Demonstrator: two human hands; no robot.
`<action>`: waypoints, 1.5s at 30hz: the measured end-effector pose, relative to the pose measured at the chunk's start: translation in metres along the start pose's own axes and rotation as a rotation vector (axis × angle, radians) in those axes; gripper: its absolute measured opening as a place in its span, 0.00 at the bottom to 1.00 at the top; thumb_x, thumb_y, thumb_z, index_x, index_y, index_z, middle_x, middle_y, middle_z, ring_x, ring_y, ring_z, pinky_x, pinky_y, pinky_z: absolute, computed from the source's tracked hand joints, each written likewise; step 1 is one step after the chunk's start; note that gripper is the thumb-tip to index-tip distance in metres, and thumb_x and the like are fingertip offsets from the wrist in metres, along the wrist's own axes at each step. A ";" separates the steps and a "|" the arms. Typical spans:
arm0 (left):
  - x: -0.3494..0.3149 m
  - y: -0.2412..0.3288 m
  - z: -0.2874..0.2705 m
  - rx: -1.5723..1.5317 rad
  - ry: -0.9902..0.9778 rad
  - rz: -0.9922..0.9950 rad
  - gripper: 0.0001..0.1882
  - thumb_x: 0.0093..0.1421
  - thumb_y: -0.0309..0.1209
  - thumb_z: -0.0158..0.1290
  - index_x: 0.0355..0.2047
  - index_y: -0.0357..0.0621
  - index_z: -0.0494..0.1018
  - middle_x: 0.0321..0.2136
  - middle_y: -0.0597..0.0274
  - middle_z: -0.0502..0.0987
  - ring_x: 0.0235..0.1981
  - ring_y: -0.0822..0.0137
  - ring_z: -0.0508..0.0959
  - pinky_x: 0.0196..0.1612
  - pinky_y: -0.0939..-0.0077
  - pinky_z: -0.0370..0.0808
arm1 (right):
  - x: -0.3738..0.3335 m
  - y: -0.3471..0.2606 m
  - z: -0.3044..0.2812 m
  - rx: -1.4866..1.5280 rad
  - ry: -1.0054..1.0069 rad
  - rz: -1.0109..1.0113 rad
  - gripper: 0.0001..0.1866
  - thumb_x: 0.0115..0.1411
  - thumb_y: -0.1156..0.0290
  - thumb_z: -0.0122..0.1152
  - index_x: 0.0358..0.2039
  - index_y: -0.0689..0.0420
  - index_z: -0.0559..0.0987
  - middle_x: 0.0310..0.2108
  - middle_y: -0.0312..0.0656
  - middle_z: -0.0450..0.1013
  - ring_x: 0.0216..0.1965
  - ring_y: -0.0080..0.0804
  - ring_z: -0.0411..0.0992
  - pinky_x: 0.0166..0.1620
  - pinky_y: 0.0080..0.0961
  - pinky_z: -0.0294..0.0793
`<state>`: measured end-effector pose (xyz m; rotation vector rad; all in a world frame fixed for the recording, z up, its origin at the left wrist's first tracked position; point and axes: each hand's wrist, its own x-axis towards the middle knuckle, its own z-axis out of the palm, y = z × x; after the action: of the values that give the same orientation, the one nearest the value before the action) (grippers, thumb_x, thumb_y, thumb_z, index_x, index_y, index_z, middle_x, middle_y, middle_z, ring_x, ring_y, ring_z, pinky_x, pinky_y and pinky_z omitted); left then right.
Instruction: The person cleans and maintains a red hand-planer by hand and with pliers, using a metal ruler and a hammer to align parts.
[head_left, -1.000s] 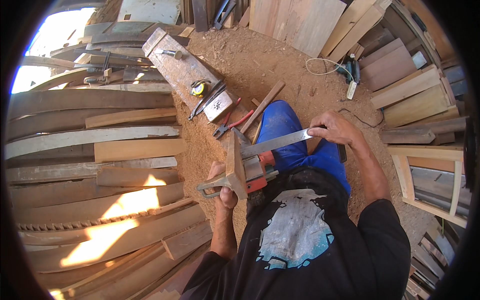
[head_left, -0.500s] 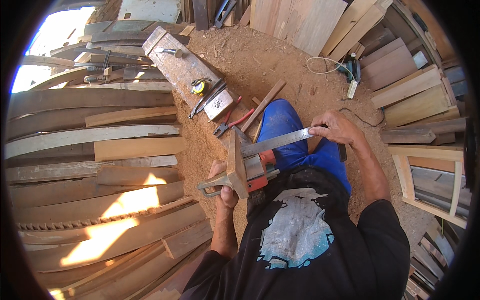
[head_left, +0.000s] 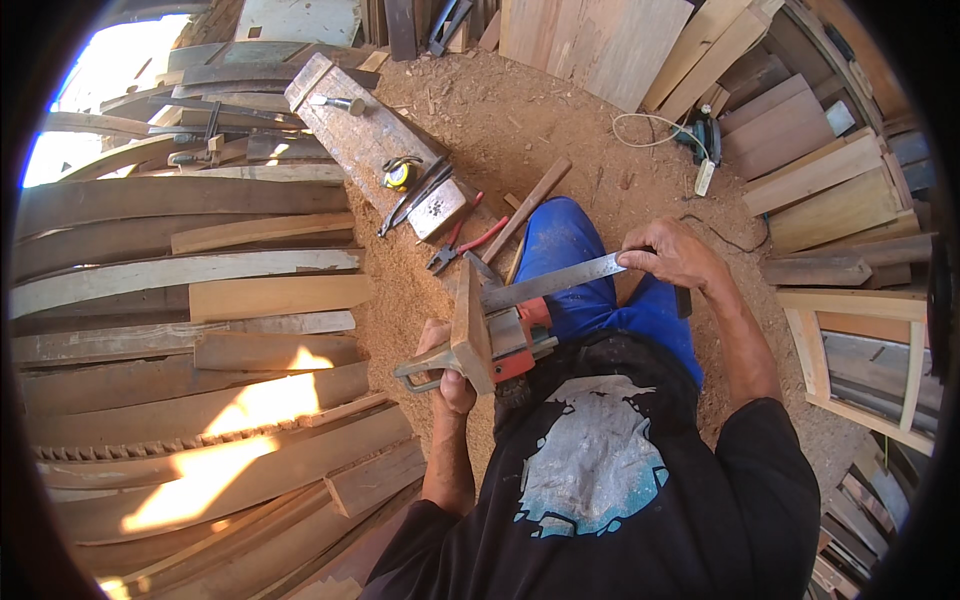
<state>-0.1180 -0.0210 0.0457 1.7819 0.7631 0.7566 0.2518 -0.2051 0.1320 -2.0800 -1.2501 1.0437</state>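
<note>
While the metal strip (head_left: 555,282) lies slantwise above the blue trousers (head_left: 560,245), its left end runs up to the wooden piece (head_left: 470,335) and the red-bodied tool (head_left: 517,362) at the person's lap. The right hand (head_left: 672,257) pinches the strip's far end between thumb and fingers; the left hand (head_left: 456,393) is clamped about the wood's left side, by a looped metal bracket (head_left: 412,378), though part of that grip is hidden. The hands are well apart. The step in hand seems to be lining up strip and tool; the next move would call for a steady left hand and a level right one. Nearest in the way, the red-handled pliers (head_left: 455,243) and a loose stick (head_left: 540,195) lie just beyond the wood. Farther off, a heavy beam (head_left: 365,125) bears a tape measure (head_left: 400,176) and dark pincers (head_left: 425,195). Planks (head_left: 190,210) crowd the left side; a green power tool (head_left: 705,140) with a pale cord sits at right, clear of the arms.
</note>
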 end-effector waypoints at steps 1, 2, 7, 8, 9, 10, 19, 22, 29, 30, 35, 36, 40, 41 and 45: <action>0.003 0.004 0.001 -0.001 0.003 0.006 0.40 0.57 0.66 0.50 0.37 0.33 0.77 0.30 0.57 0.70 0.33 0.62 0.70 0.37 0.62 0.65 | 0.000 0.001 0.000 -0.004 -0.004 -0.003 0.19 0.63 0.55 0.66 0.35 0.62 0.86 0.21 0.46 0.76 0.25 0.36 0.74 0.32 0.37 0.72; 0.007 0.009 0.003 -0.002 0.006 0.013 0.40 0.57 0.66 0.50 0.37 0.33 0.77 0.30 0.57 0.71 0.33 0.62 0.70 0.37 0.62 0.65 | 0.000 0.001 0.000 -0.008 -0.009 -0.006 0.19 0.62 0.55 0.66 0.34 0.62 0.86 0.21 0.46 0.76 0.24 0.37 0.74 0.32 0.37 0.72; 0.022 0.035 0.009 -0.164 -0.004 0.065 0.40 0.57 0.66 0.50 0.37 0.33 0.77 0.30 0.58 0.71 0.33 0.63 0.69 0.37 0.63 0.65 | 0.001 0.001 0.000 -0.002 -0.025 0.008 0.19 0.63 0.55 0.66 0.35 0.61 0.86 0.22 0.46 0.76 0.25 0.37 0.74 0.32 0.37 0.72; 0.022 0.034 0.009 -0.165 -0.004 0.065 0.40 0.57 0.66 0.50 0.37 0.33 0.77 0.30 0.58 0.71 0.33 0.63 0.69 0.37 0.63 0.65 | 0.001 0.000 0.000 -0.001 -0.032 0.007 0.19 0.63 0.55 0.65 0.35 0.61 0.86 0.22 0.45 0.76 0.25 0.37 0.74 0.33 0.37 0.72; 0.022 0.032 0.008 -0.158 -0.009 0.070 0.40 0.57 0.66 0.50 0.37 0.33 0.77 0.30 0.58 0.71 0.33 0.63 0.69 0.37 0.63 0.65 | 0.002 0.001 0.000 -0.001 -0.032 0.007 0.19 0.63 0.55 0.65 0.35 0.61 0.86 0.22 0.45 0.76 0.25 0.37 0.74 0.33 0.37 0.72; 0.021 0.030 0.007 -0.152 -0.013 0.074 0.39 0.57 0.66 0.50 0.37 0.32 0.77 0.30 0.58 0.71 0.33 0.63 0.69 0.37 0.63 0.65 | 0.002 0.002 0.000 -0.005 -0.035 0.005 0.20 0.63 0.54 0.65 0.35 0.61 0.86 0.22 0.45 0.76 0.25 0.37 0.74 0.33 0.38 0.72; 0.003 -0.002 0.002 -0.070 0.005 0.034 0.38 0.57 0.64 0.50 0.36 0.33 0.76 0.30 0.58 0.71 0.33 0.62 0.69 0.36 0.62 0.65 | 0.002 0.002 0.001 -0.011 -0.033 0.015 0.20 0.63 0.54 0.65 0.34 0.62 0.86 0.22 0.46 0.76 0.26 0.38 0.75 0.34 0.38 0.72; -0.001 -0.006 0.001 -0.021 0.004 0.014 0.38 0.58 0.65 0.49 0.36 0.33 0.76 0.29 0.57 0.71 0.33 0.62 0.69 0.37 0.62 0.65 | 0.002 0.002 0.001 -0.008 -0.028 0.004 0.20 0.63 0.53 0.65 0.34 0.62 0.86 0.22 0.47 0.76 0.26 0.39 0.75 0.34 0.39 0.72; -0.002 -0.007 0.000 0.015 0.012 0.022 0.40 0.58 0.67 0.49 0.36 0.33 0.77 0.29 0.57 0.71 0.33 0.61 0.69 0.37 0.61 0.65 | 0.003 0.002 0.002 -0.009 -0.014 -0.019 0.20 0.63 0.54 0.65 0.33 0.61 0.86 0.22 0.46 0.75 0.25 0.39 0.74 0.33 0.39 0.71; -0.004 -0.011 0.000 0.014 0.022 0.022 0.40 0.58 0.67 0.49 0.36 0.33 0.77 0.29 0.57 0.71 0.33 0.61 0.69 0.37 0.62 0.65 | 0.003 0.002 0.002 -0.009 -0.014 -0.020 0.20 0.63 0.54 0.65 0.33 0.61 0.86 0.22 0.46 0.75 0.25 0.39 0.74 0.33 0.39 0.71; -0.001 -0.006 0.000 0.030 0.010 0.025 0.40 0.58 0.67 0.49 0.36 0.33 0.77 0.29 0.57 0.71 0.33 0.61 0.69 0.37 0.61 0.65 | 0.004 0.004 0.003 -0.012 -0.011 -0.010 0.19 0.63 0.54 0.65 0.34 0.61 0.86 0.21 0.46 0.75 0.25 0.38 0.74 0.32 0.39 0.71; -0.002 -0.006 0.000 0.024 0.008 0.017 0.40 0.58 0.67 0.49 0.37 0.33 0.77 0.30 0.57 0.71 0.33 0.61 0.69 0.37 0.61 0.65 | 0.004 0.005 0.003 -0.011 -0.011 -0.010 0.19 0.63 0.54 0.65 0.34 0.61 0.86 0.21 0.46 0.75 0.25 0.38 0.74 0.32 0.39 0.71; -0.002 -0.008 -0.001 0.030 -0.003 0.014 0.40 0.58 0.67 0.49 0.37 0.33 0.77 0.30 0.57 0.71 0.33 0.61 0.70 0.37 0.61 0.65 | 0.004 0.005 0.003 -0.032 -0.027 0.000 0.20 0.63 0.54 0.66 0.34 0.61 0.85 0.21 0.46 0.75 0.25 0.38 0.73 0.32 0.39 0.71; -0.002 -0.009 -0.001 0.033 -0.006 0.016 0.40 0.58 0.67 0.49 0.37 0.34 0.77 0.30 0.57 0.71 0.33 0.61 0.70 0.37 0.61 0.65 | 0.004 0.005 0.003 -0.024 -0.030 0.006 0.20 0.63 0.55 0.66 0.33 0.62 0.85 0.21 0.47 0.75 0.25 0.38 0.73 0.32 0.39 0.71; -0.002 -0.006 -0.001 0.029 -0.010 0.030 0.38 0.59 0.64 0.49 0.37 0.33 0.76 0.30 0.56 0.70 0.33 0.62 0.70 0.37 0.62 0.65 | 0.003 0.007 0.004 -0.025 -0.023 -0.023 0.19 0.64 0.56 0.65 0.33 0.62 0.85 0.20 0.44 0.74 0.25 0.34 0.73 0.31 0.37 0.70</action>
<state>-0.1210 -0.0202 0.0406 1.8253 0.7457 0.7597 0.2534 -0.2054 0.1233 -2.0725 -1.3018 1.0500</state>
